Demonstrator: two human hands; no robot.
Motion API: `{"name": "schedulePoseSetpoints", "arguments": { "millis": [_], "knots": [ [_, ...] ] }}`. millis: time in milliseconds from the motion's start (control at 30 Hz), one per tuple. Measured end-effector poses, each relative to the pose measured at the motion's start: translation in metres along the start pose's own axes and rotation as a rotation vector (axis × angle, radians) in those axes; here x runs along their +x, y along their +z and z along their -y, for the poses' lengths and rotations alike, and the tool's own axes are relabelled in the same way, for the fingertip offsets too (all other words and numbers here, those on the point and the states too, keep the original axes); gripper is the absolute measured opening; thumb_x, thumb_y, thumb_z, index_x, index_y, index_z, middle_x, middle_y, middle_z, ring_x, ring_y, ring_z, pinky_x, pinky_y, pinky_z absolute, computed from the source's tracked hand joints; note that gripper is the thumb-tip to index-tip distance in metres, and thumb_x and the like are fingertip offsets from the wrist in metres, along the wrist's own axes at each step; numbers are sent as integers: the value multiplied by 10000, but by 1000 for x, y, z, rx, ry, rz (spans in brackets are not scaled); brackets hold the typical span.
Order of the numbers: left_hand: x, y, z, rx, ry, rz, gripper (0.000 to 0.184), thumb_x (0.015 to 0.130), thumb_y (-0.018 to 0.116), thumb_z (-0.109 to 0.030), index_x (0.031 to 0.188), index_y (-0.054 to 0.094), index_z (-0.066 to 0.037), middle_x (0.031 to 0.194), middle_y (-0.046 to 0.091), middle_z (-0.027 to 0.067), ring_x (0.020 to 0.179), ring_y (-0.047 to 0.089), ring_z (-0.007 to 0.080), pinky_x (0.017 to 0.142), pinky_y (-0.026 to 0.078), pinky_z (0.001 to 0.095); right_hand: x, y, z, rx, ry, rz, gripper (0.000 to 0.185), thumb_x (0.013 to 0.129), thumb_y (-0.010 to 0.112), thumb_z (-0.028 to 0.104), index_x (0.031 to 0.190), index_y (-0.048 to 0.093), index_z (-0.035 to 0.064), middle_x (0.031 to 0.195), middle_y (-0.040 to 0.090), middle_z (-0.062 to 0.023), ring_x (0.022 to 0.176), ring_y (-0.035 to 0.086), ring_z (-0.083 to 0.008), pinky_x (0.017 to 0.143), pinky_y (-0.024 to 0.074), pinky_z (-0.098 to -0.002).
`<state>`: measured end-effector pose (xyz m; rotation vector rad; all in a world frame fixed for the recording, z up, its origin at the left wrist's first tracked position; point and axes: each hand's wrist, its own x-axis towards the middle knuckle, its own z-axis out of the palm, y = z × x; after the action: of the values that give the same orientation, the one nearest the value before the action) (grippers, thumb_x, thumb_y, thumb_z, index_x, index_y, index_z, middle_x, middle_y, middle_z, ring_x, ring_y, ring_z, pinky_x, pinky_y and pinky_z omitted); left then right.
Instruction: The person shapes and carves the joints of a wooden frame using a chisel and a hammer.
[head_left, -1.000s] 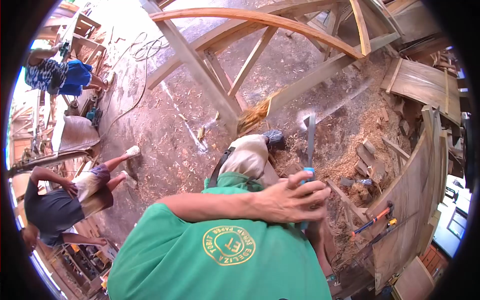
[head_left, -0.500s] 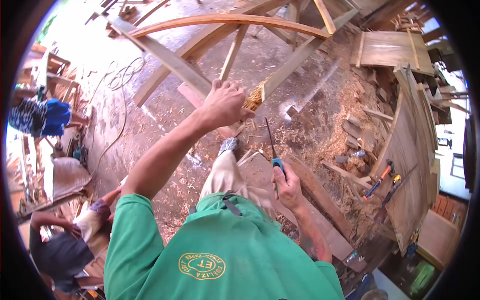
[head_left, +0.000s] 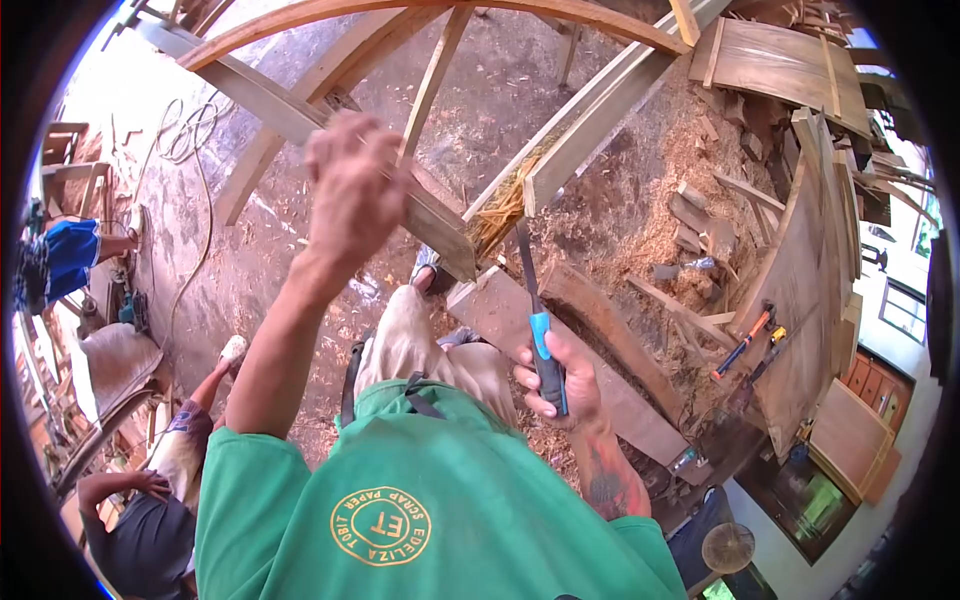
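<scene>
My right hand (head_left: 562,375) is closed around the blue-and-black handle of a hand tool (head_left: 541,340). Its long, narrow, dark blade points away from me; whether it is a saw or a file I cannot tell. The blade's tip is close to a bundle of yellowish strands (head_left: 503,208) at the end of a pale wooden beam (head_left: 590,140). Smeared by motion, my left hand (head_left: 355,185) is over another wooden beam (head_left: 440,232) on the left; its grip is unclear. A curved wooden piece (head_left: 430,8) spans both beams.
Planks (head_left: 575,355) lie on the shaving-strewn floor. On a wooden panel (head_left: 800,290) at right is an orange-and-blue hammer (head_left: 745,340). A cord (head_left: 205,210) runs along the floor at left. A person in a dark shirt (head_left: 150,535) is at lower left, another in blue shorts (head_left: 72,255) behind.
My left hand has moved left from near the strands to over the left beam. The tool in my right hand has turned, its blade showing wider. The view has shifted.
</scene>
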<state>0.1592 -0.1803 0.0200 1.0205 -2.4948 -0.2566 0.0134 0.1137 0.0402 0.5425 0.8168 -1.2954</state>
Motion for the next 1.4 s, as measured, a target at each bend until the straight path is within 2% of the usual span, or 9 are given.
{"name": "schedulePoseSetpoints", "arguments": {
  "millis": [200,300,433,733,933,1067,1267,1333,1400],
  "knots": [
    [25,-3,56,-173,-546,-365,710,794,790,-295,1342,475,27,1411,413,289,1335,375,388,1143,294,511,3,-5,-7,-531,-309,-196,302,1010,591,285,1093,591,-5,871,647,-84,641,612,-107,433,515,-243],
    [29,10,57,-240,-804,-293,1086,724,814,-282,1496,149,94,1408,348,343,1357,313,469,1158,295,531,4,11,-10,-901,-460,-317,379,1035,540,325,1194,583,-16,845,628,-71,577,595,-85,419,482,-228],
    [30,21,53,-483,-772,-420,977,719,696,-164,1464,123,103,1351,378,337,1280,412,441,1147,310,414,-9,46,-7,-931,-401,-392,390,1040,529,331,1185,587,-26,850,625,-79,504,565,-90,393,450,-226],
    [34,18,55,-504,-704,-372,982,698,666,-155,1462,114,120,1292,362,310,1249,397,407,1139,298,483,66,34,-9,-983,-713,-398,278,1012,595,270,902,593,15,682,584,4,526,551,-78,449,407,-252],
    [31,17,51,-477,-709,-388,937,731,663,-169,1463,145,100,1332,344,323,1288,363,425,1143,276,492,6,14,-17,-794,-499,-310,224,990,595,171,1070,513,-22,891,633,-101,558,548,-81,423,441,-219],
    [31,20,56,-460,-710,-388,930,741,671,-194,1468,162,85,1318,394,324,1291,376,411,1136,282,471,1,14,-33,-810,-579,-239,429,930,635,127,1289,484,-54,1058,625,-135,634,582,-103,488,480,-219],
    [26,26,64,-415,-665,-407,931,744,680,-233,1462,185,95,1288,436,309,1218,453,422,1121,297,436,-15,29,-29,-1277,-774,-417,503,976,587,120,1435,463,-47,924,665,-54,633,556,-65,503,427,-209],
    [26,28,66,-488,-641,-433,914,748,679,-243,1452,211,102,1290,434,307,1234,429,417,1123,291,432,-26,54,-16,-1143,-481,-507,479,972,589,145,1384,498,-81,992,702,-181,848,666,-191,747,532,-327],
    [23,33,73,-404,-599,-417,897,748,668,-228,1448,217,107,1287,431,310,1232,424,419,1123,292,436,-4,37,-19,-1161,-669,-460,428,985,583,153,1352,535,-62,854,657,-107,752,613,-134,655,504,-301]
  ]
}}
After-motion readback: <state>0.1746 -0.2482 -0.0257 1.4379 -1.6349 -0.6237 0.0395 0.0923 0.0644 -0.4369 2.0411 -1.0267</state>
